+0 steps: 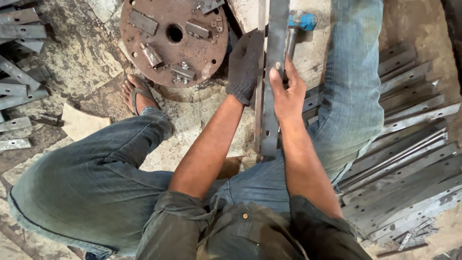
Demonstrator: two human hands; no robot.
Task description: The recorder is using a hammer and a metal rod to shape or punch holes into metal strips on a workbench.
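- Left hand (244,67), in a dark knit glove, is wrapped around the left edge of the long steel strip (270,91), fingers closed on it; judging by the grip, it steadies the strip.
- Right hand (287,94), bare, is clamped on the strip's right side, thumb across the flat face, and seems to trap a hammer (294,29) handle behind the strip too.
- The strip runs lengthwise away from the person, between the knees, its near end at the lap.
- Strip: flat grey bar, dull mill finish, small punched holes along it.
- Hammer: blue-painted head, just right of the strip's far end.
- Rusty round plate (174,41), left of the strip: centre hole, small blocks and bolts on it.
- Stack of similar flat bars (409,173) on the floor, right of the strip, fanned out.
- More bars (19,72) far left of the strip.
- Floor (82,62): rough, stained concrete.
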